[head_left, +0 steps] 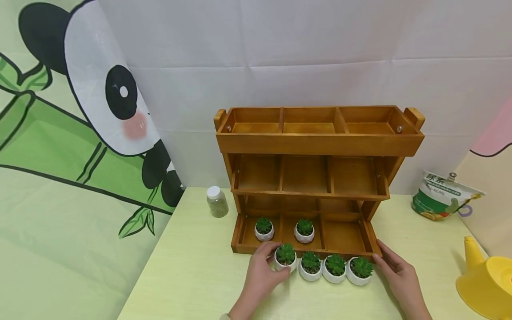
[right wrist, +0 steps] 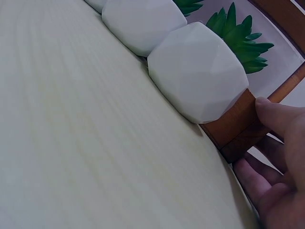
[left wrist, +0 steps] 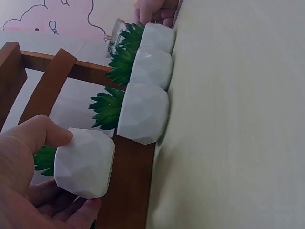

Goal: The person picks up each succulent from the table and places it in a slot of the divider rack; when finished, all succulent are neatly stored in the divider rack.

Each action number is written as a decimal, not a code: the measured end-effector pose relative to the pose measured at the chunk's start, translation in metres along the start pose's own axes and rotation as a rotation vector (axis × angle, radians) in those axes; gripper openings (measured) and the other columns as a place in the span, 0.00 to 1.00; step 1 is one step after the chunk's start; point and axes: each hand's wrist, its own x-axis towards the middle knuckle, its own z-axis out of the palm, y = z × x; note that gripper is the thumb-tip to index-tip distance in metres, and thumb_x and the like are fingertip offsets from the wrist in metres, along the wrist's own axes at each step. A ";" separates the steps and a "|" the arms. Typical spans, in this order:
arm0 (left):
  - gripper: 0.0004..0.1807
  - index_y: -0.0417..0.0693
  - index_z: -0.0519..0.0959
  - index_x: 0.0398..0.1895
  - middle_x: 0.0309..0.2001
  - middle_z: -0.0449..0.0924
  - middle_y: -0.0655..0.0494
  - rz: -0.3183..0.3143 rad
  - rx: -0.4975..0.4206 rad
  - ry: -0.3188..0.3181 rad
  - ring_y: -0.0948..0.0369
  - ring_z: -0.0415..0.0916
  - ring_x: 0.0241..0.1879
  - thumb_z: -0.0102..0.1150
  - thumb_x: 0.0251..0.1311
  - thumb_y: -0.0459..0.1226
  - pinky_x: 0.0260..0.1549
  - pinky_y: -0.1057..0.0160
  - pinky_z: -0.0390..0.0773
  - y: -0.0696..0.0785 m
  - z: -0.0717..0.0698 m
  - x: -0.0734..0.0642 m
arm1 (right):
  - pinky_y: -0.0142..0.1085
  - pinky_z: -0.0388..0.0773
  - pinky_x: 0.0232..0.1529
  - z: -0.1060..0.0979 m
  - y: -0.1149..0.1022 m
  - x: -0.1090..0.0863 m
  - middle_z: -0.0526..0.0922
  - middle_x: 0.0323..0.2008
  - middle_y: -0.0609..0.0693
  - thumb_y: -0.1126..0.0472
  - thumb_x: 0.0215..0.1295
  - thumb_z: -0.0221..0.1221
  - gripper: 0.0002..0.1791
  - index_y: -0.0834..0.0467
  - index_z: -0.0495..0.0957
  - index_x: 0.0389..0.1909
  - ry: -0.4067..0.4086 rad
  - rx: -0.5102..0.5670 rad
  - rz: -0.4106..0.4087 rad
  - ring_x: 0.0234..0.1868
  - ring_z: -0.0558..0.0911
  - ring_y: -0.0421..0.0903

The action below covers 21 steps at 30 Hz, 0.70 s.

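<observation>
My left hand (head_left: 262,275) pinches the white faceted pot of a small green succulent (head_left: 286,257) between thumb and fingers. In the left wrist view that pot (left wrist: 85,162) is raised off the table. Three matching potted succulents (head_left: 335,268) stand in a row along the front of a brown wooden three-tier shelf (head_left: 320,144). Two more potted succulents sit in the bottom tier, one in the left compartment (head_left: 264,231) and one in the middle compartment (head_left: 305,232). My right hand (head_left: 400,278) grips the shelf's front right bottom corner (right wrist: 238,126), thumb on its front side.
Left of the shelf stands a small jar (head_left: 217,203) with a white lid. A clipped green-and-white pouch (head_left: 444,198) lies at the back right, and a yellow watering can (head_left: 486,282) is at the right edge. A panda-print cloth (head_left: 100,80) hangs behind the pale table (head_left: 180,275).
</observation>
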 end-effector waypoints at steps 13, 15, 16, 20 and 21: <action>0.29 0.45 0.82 0.55 0.52 0.78 0.58 0.056 0.059 -0.035 0.57 0.81 0.53 0.78 0.44 0.30 0.55 0.63 0.81 0.025 -0.001 0.020 | 0.13 0.71 0.46 0.000 -0.002 0.001 0.73 0.69 0.64 0.47 0.77 0.60 0.32 0.57 0.70 0.75 0.007 -0.017 -0.003 0.52 0.68 0.16; 0.30 0.45 0.82 0.56 0.53 0.78 0.58 0.059 0.044 -0.042 0.56 0.80 0.55 0.78 0.45 0.31 0.56 0.63 0.80 0.028 0.001 0.023 | 0.13 0.72 0.45 0.000 -0.002 0.001 0.73 0.69 0.64 0.46 0.77 0.60 0.32 0.57 0.70 0.76 0.007 -0.017 0.001 0.52 0.68 0.15; 0.30 0.45 0.82 0.56 0.54 0.78 0.58 0.061 0.042 -0.045 0.55 0.80 0.55 0.79 0.45 0.31 0.56 0.64 0.80 0.028 0.003 0.025 | 0.14 0.72 0.45 0.000 -0.002 0.001 0.73 0.69 0.64 0.47 0.77 0.60 0.32 0.56 0.70 0.76 0.005 -0.014 0.002 0.52 0.68 0.16; 0.31 0.44 0.81 0.57 0.55 0.78 0.58 0.056 0.039 -0.063 0.56 0.80 0.56 0.79 0.45 0.32 0.56 0.64 0.79 0.032 0.009 0.034 | 0.14 0.72 0.45 0.000 -0.001 0.001 0.73 0.69 0.64 0.47 0.77 0.60 0.32 0.56 0.70 0.76 -0.001 -0.009 0.009 0.51 0.69 0.15; 0.31 0.44 0.81 0.57 0.55 0.78 0.58 0.051 0.043 -0.069 0.57 0.80 0.56 0.79 0.46 0.32 0.56 0.64 0.80 0.033 0.011 0.036 | 0.14 0.72 0.45 0.000 -0.001 0.001 0.73 0.69 0.63 0.47 0.77 0.60 0.32 0.56 0.70 0.76 -0.002 -0.010 0.010 0.51 0.69 0.15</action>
